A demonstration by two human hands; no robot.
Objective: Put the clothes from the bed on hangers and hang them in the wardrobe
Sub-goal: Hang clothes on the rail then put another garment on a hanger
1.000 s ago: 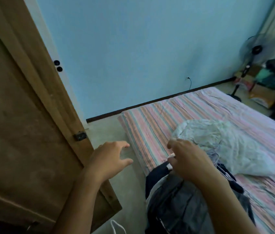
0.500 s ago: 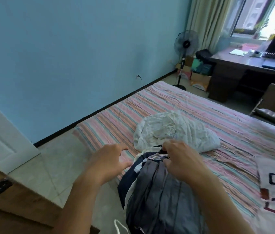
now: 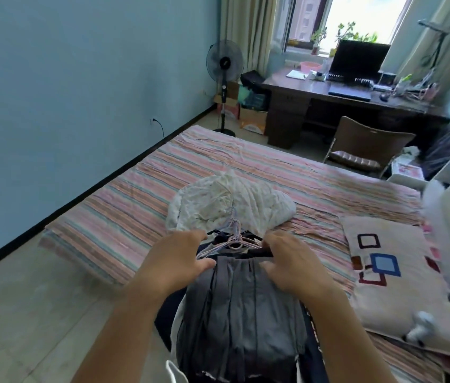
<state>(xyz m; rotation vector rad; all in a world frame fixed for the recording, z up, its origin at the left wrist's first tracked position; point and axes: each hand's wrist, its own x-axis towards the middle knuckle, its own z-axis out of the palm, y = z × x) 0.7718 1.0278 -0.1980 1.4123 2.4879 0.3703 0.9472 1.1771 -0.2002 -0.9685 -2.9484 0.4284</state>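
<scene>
A stack of dark grey and navy clothes (image 3: 240,313) lies over the near edge of the striped bed (image 3: 124,217). Several thin pink wire hangers (image 3: 233,234) stick out at its top. My left hand (image 3: 181,258) grips the left ends of the hangers between fingers and thumb. At the stack's top right corner, my right hand (image 3: 287,258) curls round the grey garment. Just beyond the hanger hooks lies a crumpled white garment (image 3: 226,203). The wardrobe is out of view.
A patterned pillow (image 3: 392,272) lies on the bed to the right. Bare floor (image 3: 25,313) runs along the blue wall on the left. Beyond the bed stand a fan (image 3: 225,64), a chair (image 3: 367,145) and a cluttered desk (image 3: 328,95).
My view has swung right, from the wooden door to the bed. My left hand, free and spread before, has reached the stack and closed on the hangers. My right hand stayed on the stack.
</scene>
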